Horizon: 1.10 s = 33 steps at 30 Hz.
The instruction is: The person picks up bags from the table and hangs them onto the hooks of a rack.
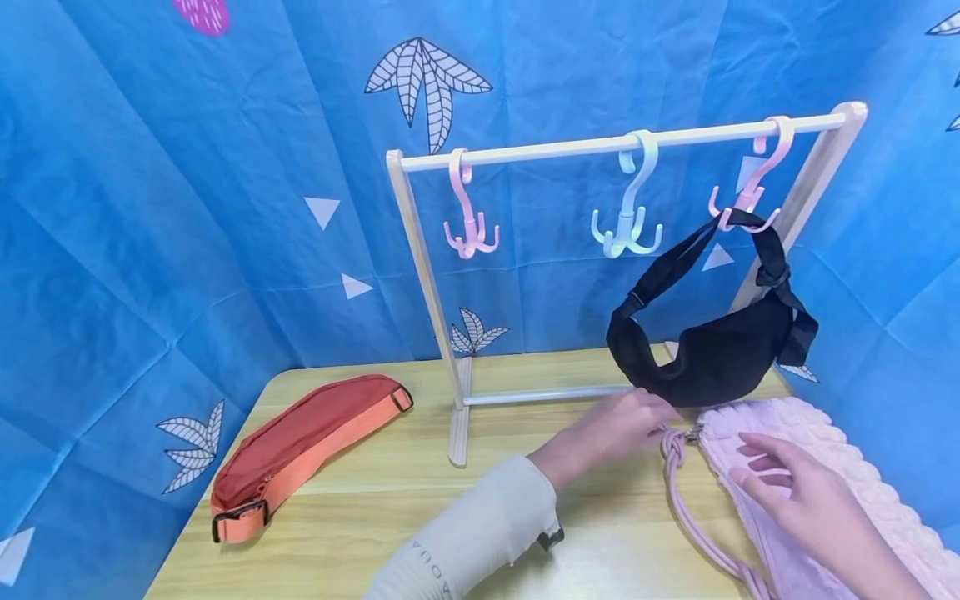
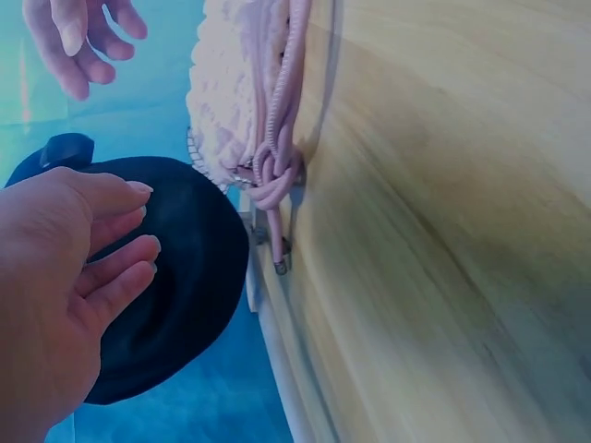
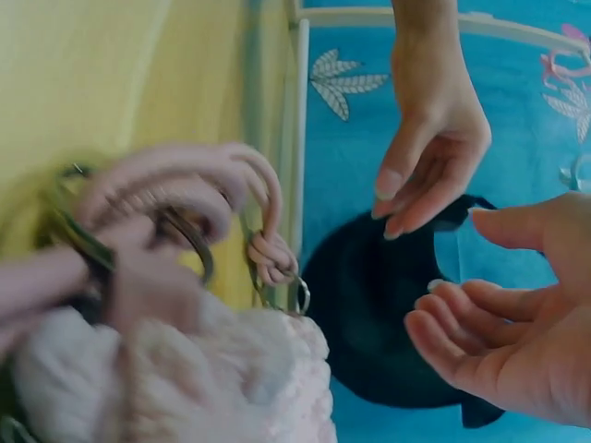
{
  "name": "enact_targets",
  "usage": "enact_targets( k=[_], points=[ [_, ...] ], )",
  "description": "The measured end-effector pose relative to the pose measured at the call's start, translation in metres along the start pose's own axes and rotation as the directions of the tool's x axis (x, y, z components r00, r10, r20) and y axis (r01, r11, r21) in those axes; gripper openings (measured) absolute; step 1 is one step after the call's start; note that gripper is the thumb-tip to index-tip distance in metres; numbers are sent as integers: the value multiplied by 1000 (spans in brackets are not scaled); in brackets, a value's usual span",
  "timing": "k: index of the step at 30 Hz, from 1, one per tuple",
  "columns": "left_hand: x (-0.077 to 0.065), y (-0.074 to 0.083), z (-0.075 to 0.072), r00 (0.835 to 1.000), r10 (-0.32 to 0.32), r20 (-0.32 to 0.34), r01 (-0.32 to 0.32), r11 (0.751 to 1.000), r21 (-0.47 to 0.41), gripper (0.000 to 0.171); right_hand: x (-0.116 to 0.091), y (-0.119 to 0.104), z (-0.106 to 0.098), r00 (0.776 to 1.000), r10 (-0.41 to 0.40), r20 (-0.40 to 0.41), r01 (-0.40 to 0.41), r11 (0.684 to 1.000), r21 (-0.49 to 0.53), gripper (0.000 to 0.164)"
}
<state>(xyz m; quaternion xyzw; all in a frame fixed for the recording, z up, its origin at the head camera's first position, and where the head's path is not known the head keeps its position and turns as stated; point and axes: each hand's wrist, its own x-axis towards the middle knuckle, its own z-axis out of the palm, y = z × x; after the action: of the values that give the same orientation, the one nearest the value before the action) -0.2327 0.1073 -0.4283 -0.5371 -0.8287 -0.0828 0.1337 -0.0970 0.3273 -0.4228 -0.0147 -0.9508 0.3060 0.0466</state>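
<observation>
A black sling bag hangs by its strap from the pink hook at the rack's right end. My left hand is just below and in front of it, fingers loosely bent with nothing between them; whether they touch the bag, I cannot tell. Under my right hand lies a pale pink quilted bag with a knotted cord strap. That hand hovers over it, fingers relaxed and holding nothing. In the right wrist view, both hands face each other before the black bag.
The wooden rack also carries another pink hook and a light blue hook, with nothing hung on either. A red waist bag with an orange strap lies on the table at left. Blue printed cloth surrounds the table.
</observation>
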Motion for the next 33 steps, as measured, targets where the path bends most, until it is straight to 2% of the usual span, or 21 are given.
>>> enact_targets(
  k=[6,10,13,16,26,30,33],
  points=[
    [-1,3,6,1000,11,22,-11,1000,-12,25,-5,0,14,993,0,120,4,999,-36,57],
    [-3,5,8,998,1,61,0,1000,-14,24,-7,1,21,988,-17,153,25,999,-48,55],
    [-4,7,10,997,17,78,-16,1000,-17,23,-7,2,24,984,-30,174,39,998,-52,56],
    [-5,8,12,995,43,89,-41,999,-23,22,-7,2,27,979,-10,204,25,997,-70,58],
    [-6,9,22,985,114,128,-119,992,30,23,-6,2,39,950,10,313,7,999,-51,56],
    [-7,9,26,983,120,140,-126,991,39,25,-7,1,44,946,29,323,-11,998,-58,53],
    [-8,12,28,978,136,157,-151,984,92,27,-9,3,48,943,43,331,-21,997,-69,52]
  ],
)
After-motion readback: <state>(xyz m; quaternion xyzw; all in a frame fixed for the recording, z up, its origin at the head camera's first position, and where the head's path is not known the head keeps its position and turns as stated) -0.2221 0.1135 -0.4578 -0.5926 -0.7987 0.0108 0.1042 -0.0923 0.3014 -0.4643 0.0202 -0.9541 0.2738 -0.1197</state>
